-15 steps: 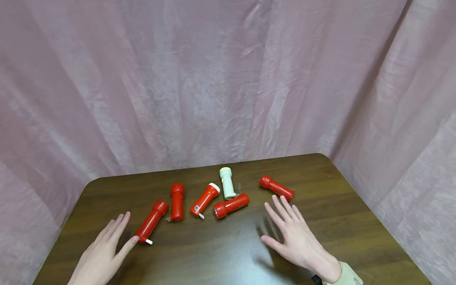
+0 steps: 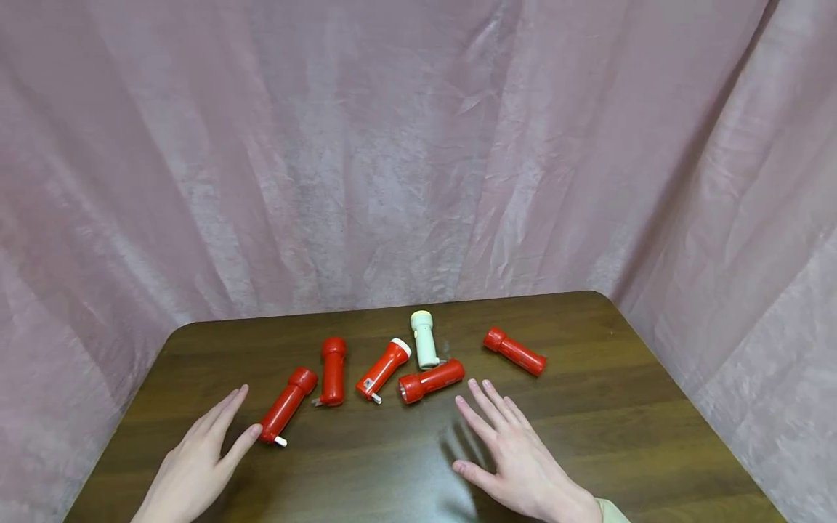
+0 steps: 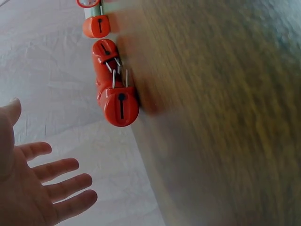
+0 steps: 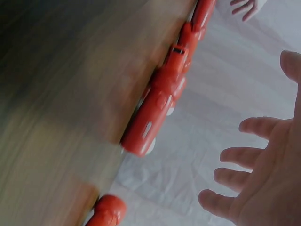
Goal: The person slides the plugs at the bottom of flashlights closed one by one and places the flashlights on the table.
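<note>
Several flashlights lie spread across the wooden table. My left hand (image 2: 196,457), fingers straight, hovers beside the leftmost red flashlight (image 2: 285,407), its thumb tip right at the tail end in the head view. Metal plug prongs stick out of that tail in the left wrist view. My right hand (image 2: 516,454) is spread palm down over the table and holds nothing. Nearest to it are a red flashlight (image 2: 431,381) lying crosswise and another red one (image 2: 515,351) off to the right. Behind the crosswise one stands out a pale green flashlight (image 2: 425,341).
Between the hands and the back edge also lie a plain red flashlight (image 2: 333,374) and a red one with a white rim (image 2: 382,369). A pinkish curtain (image 2: 392,145) hangs behind the brown table (image 2: 615,407) and along its right side.
My right hand has moved left and slightly back, away from the far right flashlight. The head view has shifted a little; the flashlights keep their places on the table.
</note>
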Demonstrator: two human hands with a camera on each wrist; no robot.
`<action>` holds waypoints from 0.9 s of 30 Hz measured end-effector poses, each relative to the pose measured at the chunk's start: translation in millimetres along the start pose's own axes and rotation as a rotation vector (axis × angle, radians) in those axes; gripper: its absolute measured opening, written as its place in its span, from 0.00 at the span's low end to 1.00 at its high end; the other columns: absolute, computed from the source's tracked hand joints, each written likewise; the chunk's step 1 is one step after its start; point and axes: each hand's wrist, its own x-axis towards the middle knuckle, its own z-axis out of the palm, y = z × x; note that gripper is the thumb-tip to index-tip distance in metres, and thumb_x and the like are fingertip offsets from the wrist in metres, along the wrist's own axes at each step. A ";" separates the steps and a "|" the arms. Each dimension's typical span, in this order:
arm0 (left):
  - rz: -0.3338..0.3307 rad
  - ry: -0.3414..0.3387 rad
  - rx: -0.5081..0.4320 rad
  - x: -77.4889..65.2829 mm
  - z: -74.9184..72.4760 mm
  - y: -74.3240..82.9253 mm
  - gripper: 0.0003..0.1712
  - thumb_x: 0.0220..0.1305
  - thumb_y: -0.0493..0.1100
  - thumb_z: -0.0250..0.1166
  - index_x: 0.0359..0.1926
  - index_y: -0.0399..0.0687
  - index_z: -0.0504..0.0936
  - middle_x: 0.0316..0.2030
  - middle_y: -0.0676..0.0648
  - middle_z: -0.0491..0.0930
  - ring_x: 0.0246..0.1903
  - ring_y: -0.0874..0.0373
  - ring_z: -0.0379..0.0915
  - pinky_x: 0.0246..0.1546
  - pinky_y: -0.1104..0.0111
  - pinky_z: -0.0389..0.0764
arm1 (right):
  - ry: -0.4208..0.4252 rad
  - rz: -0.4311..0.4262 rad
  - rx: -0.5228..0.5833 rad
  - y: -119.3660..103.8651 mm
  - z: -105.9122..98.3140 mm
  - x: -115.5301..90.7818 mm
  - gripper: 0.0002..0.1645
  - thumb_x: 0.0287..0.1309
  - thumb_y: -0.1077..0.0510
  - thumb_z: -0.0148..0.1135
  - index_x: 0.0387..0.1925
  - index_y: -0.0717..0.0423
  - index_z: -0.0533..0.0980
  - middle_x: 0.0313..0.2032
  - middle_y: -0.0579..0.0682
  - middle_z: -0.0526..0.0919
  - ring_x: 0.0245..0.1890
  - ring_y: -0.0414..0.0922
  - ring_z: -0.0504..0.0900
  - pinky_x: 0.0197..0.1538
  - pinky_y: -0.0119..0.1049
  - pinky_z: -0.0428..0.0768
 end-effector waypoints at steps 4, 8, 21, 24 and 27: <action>-0.005 0.002 -0.003 4.3 -3.4 1.6 0.44 0.77 0.64 0.58 0.83 0.52 0.58 0.77 0.34 0.67 0.70 0.28 0.69 0.51 0.29 0.77 | 0.009 -0.040 0.001 -10.0 4.6 5.8 0.51 0.63 0.26 0.64 0.80 0.42 0.63 0.83 0.51 0.59 0.81 0.56 0.65 0.80 0.41 0.53; -0.013 0.017 -0.034 7.8 -4.6 4.1 0.42 0.76 0.64 0.59 0.82 0.52 0.60 0.76 0.35 0.68 0.69 0.28 0.71 0.53 0.30 0.77 | 0.004 -0.073 0.019 -17.0 8.7 12.1 0.51 0.64 0.26 0.62 0.81 0.41 0.61 0.84 0.50 0.57 0.81 0.55 0.65 0.76 0.49 0.65; 0.006 0.026 -0.040 19.2 9.6 -1.5 0.37 0.76 0.62 0.61 0.76 0.48 0.71 0.68 0.34 0.78 0.62 0.30 0.79 0.50 0.35 0.81 | 0.013 -0.157 0.041 -32.1 20.6 24.6 0.46 0.67 0.28 0.61 0.78 0.45 0.67 0.81 0.53 0.64 0.79 0.55 0.69 0.73 0.51 0.76; 0.011 0.015 -0.037 24.9 12.3 -1.9 0.37 0.75 0.62 0.62 0.75 0.48 0.72 0.67 0.34 0.79 0.63 0.31 0.79 0.51 0.35 0.82 | 0.011 -0.177 0.049 -34.6 23.1 27.5 0.46 0.68 0.28 0.61 0.77 0.46 0.67 0.81 0.52 0.64 0.79 0.54 0.69 0.72 0.51 0.77; 0.010 -0.007 -0.040 30.6 16.0 -0.8 0.36 0.75 0.62 0.61 0.75 0.47 0.72 0.67 0.34 0.79 0.63 0.32 0.79 0.53 0.36 0.82 | 0.014 -0.192 0.049 -37.0 26.2 29.5 0.45 0.68 0.29 0.61 0.77 0.47 0.68 0.80 0.53 0.66 0.79 0.52 0.69 0.72 0.49 0.77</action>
